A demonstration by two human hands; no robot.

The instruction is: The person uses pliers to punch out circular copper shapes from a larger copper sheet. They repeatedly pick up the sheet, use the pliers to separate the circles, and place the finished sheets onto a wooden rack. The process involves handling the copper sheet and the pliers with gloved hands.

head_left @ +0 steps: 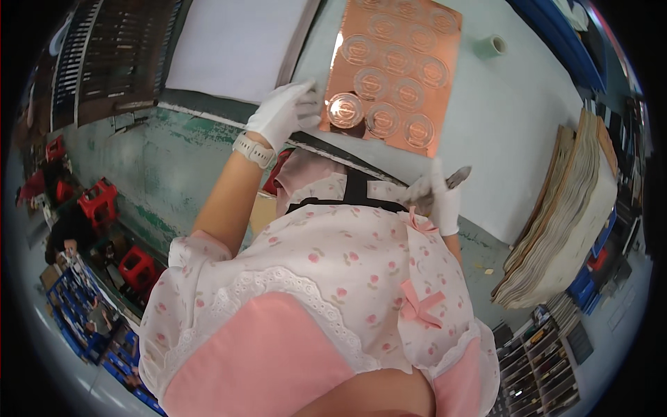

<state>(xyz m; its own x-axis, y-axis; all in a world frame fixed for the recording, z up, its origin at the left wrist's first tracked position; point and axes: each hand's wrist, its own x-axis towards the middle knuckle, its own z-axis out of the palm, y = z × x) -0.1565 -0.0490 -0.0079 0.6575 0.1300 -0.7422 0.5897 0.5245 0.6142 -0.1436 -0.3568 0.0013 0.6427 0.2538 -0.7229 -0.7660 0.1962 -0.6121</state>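
A copper-coloured sheet [354, 82] with rows of round embossed patterns lies on the pale table [486, 125] in front of me. My left hand [286, 115], in a white glove, is by the sheet's near left corner. Its fingers are loosely bent and a little apart, with nothing seen in them. My right hand [443, 198], also gloved, is lower, off the near right corner of the sheet. One finger points up; a dark grey, pointed piece [458, 177] juts out beside it, its kind unclear. Grey smudges show on this glove.
A stack of white sheets [233, 48] lies left of the copper sheet. A pale green roll [490, 46] stands at the back right. Thick layered boards or papers [563, 215] are piled at the right. Red stools [99, 201] are on the floor at the left.
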